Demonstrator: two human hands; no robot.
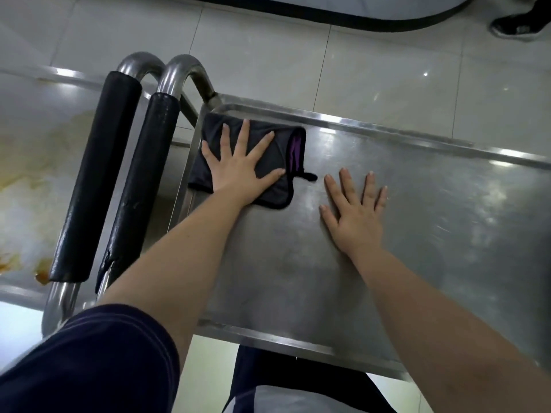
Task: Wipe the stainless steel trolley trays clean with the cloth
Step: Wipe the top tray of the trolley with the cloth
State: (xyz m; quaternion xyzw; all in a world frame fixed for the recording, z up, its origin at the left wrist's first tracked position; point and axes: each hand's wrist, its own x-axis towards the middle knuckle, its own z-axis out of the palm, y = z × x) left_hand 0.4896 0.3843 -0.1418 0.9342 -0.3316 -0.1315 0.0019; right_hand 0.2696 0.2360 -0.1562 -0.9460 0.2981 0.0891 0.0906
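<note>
head view, so where is the cloth [271, 159]?

at the far left corner of the stainless steel trolley tray [417, 234], flat on the metal, with its left edge up against the raised rim at the handle end. it is a dark cloth folded over. a strip of purple lining [295, 150] shows at the right-hand fold, and a small black loop [308, 175] sticks out of that side.

and the left hand [238, 171]?

pressed palm-down on top of the cloth. its fingers [245, 135] are straight and spread wide, with the thumb out toward the right. nothing is curled round or pinched; the hand just lies flat on the fabric.

the right hand [354, 216]?

also flat, but on bare steel, just to the right of the cloth and not touching it. its fingers [347, 183] are straight, slightly fanned, and hold nothing. both forearms are bare and reach in across the near rim. a dark blue sleeve [89, 362] covers the left upper arm.

what does the tray surface look like?

dull and scuffed, with faint smears and bright reflections along the far rim.

anything round it?

two curved steel handles with black foam grips [98, 174] stand side by side at the left, and the nearer grip is torn at its lower end. beyond them lies a second steel tray [35, 162] marked with brown stains. pale floor tiles [268, 55] lie behind, and a dark shoe [512, 26] shows at the top right corner.
</note>
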